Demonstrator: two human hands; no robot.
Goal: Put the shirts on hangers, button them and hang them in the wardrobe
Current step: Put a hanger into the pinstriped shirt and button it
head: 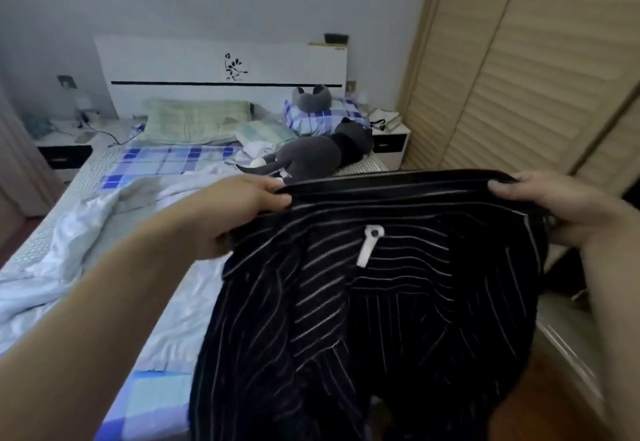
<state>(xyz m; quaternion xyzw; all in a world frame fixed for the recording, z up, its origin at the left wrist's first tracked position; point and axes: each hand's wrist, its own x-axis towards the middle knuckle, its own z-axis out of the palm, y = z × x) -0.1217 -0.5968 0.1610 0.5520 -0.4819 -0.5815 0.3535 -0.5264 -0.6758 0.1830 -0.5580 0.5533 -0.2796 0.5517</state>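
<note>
Shirt [398, 284]: black with thin pale stripes, held up in front of you between both hands, over the near right corner of the bed and in front of the wardrobe. Its top edge is stretched level between your hands; the rest hangs down in loose folds out of the bottom of the view. A small white tab [370, 244] with a dark round dot sits just below the top edge, near the middle; you cannot tell from this view whether it is a label or part of a hanger.

Wardrobe [526, 69]: pale wood, slatted doors, fills the right side of the view.

Bed [104, 267]: left and centre, white headboard at the far end, blue checked sheet, crumpled white cover on the near left part. Pillows lie at the head.

Grey plush cat [311, 156]: lies on the bed's far right side, just beyond the shirt's top edge.

Your left hand [239, 212]: fingers curled, thumb on top, pinching the left end of the shirt's top edge.

Your right hand [557, 205]: fingers curled round the right end of the same edge, thumb on the near side of the cloth.
</note>
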